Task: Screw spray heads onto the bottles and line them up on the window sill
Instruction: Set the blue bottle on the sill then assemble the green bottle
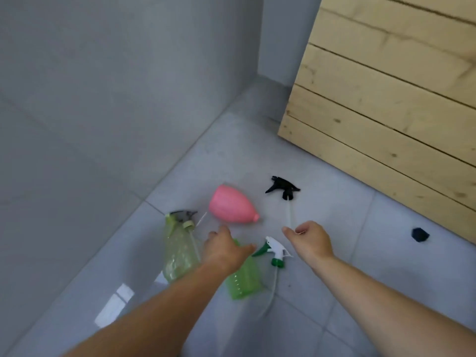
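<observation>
Everything lies on a grey tiled floor. A pink bottle lies on its side without a head. To its right is a black spray head with its tube pointing toward me. A pale clear-green bottle lies at the left, with a grey spray head at its neck. My left hand is spread over the top of a green bottle. A white-and-green spray head lies beside it. My right hand is half curled, thumb and forefinger at the end of the black head's tube.
A grey wall rises at the left and meets the floor in a corner ahead. A panel of pale wooden planks leans or stands at the right. A small dark round object lies on the floor near it.
</observation>
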Tool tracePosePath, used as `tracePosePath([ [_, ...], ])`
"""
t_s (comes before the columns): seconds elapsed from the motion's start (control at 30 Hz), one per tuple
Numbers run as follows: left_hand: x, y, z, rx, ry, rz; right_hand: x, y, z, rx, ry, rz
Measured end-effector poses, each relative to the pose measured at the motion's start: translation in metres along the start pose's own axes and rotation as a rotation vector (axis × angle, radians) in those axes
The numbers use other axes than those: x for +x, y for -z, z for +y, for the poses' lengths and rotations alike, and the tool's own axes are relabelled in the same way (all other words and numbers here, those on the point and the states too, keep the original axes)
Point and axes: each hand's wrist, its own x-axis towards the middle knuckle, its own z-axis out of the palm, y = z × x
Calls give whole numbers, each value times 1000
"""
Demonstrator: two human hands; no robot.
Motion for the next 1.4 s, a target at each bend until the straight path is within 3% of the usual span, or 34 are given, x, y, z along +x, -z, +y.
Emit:
tracePosePath([
  [0.17, 3, -20, -12, 48, 33, -18, -14, -34, 36, 9, -136, -27],
  [0.4, 3, -38, -30, 82, 53, -73, -8, -59, 44, -50, -114, -1],
  [0.57, 2, -44, -36, -42, 78, -119, -4, -61, 47, -44, -122, -16],
  [0.77, -7, -38, -34, -263, 77, -208, -10, -47, 51, 135, -101, -132],
  [0.87, -16, -19, -23, -269, 29, -242, -21, -21, 41, 241, -74, -202],
  [1.03, -46, 34, 5, -204, -205, -268, -43, 48, -2, 216, 35, -215],
  [1.17, -92, 85, 36, -130, -381, -176, -67, 125, -62, 336, 211, -44],
  [1.27, -130, 116, 50, -94, -462, -153, -102, 188, -105, 556, 362, 118],
  [1.4, -170, 142, 52, -147, -557, -92, -157, 246, -132, 857, 505, 204],
])
